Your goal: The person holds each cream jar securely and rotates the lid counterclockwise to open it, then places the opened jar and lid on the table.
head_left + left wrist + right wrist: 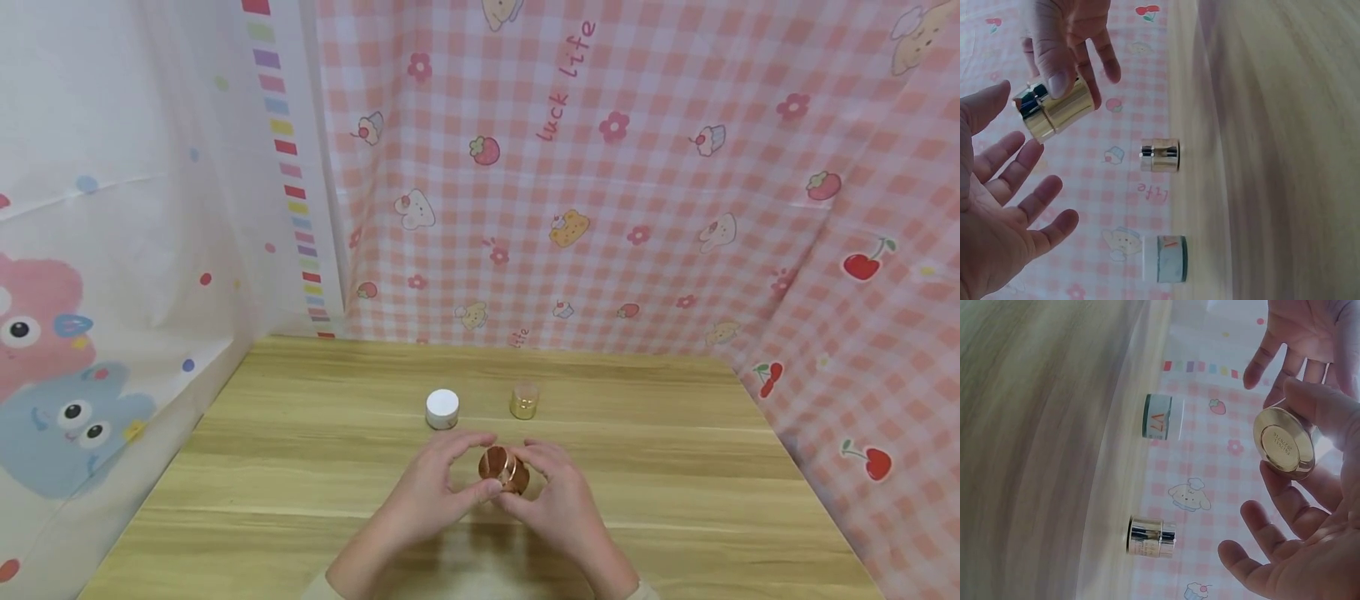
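Note:
A shiny gold-copper jar with a lid (504, 471) is held above the table, its axis tilted. My right hand (555, 500) pinches it near the base between thumb and fingers; the round base (1282, 447) shows small printed characters in the right wrist view. My left hand (431, 487) is at the lid end, thumb and fingers spread on either side of it. In the left wrist view the left thumb (991, 103) looks slightly apart from the lid, while a fingertip is close to or touching the jar's side.
Beyond the hands, a white-lidded jar (442, 408) and a smaller gold jar (524, 402) stand upright on the wood-grain table (300, 433). A pink checked cloth (525, 183) hangs behind the table, and a white patterned cloth (187, 250) hangs at the left.

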{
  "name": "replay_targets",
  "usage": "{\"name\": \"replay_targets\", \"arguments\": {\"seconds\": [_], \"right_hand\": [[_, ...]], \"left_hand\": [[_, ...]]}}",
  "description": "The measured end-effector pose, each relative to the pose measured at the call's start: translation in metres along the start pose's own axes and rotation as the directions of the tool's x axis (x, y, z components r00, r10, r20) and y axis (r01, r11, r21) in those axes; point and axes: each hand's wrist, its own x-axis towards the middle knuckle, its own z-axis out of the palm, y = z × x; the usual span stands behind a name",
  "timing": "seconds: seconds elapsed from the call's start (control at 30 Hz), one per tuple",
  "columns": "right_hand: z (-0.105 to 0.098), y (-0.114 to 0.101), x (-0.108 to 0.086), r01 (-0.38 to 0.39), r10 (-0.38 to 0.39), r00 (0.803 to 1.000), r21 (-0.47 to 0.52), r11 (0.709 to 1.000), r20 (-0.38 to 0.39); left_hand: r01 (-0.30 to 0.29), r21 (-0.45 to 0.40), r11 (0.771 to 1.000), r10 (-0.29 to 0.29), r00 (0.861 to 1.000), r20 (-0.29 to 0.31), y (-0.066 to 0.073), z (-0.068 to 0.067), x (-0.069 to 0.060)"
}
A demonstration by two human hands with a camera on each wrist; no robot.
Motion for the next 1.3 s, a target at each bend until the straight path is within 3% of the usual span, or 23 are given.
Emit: {"name": "replay_targets", "arguments": {"seconds": [0.17,0.47,0.9,1.3], "right_hand": [[-0.0019,-0.0011,0.0005,-0.04,0.04,0.999,-0.001,0.999,0.011],[-0.0032,-0.0023,0.0018,-0.045,0.045,0.999,-0.003,0.999,0.025],[-0.0027,-0.0055,0.0026,0.001,-0.001,1.0,0.013,1.0,0.008],[-0.0038,-0.0055,0.0007,-0.041,0.041,0.999,-0.01,0.999,0.023]], "left_hand": [[-0.029,0.007,1.0,0.029,1.0,0.007,0.0006,-0.0032,0.0002],[-0.089,0.036,0.995,0.089,0.996,-0.001,-0.0004,-0.0026,0.0011],[-0.052,0.027,0.998,0.052,0.999,0.003,-0.0001,-0.0014,0.0012],[-0.085,0.044,0.995,0.085,0.996,-0.009,0.0008,-0.0017,-0.0006]]}}
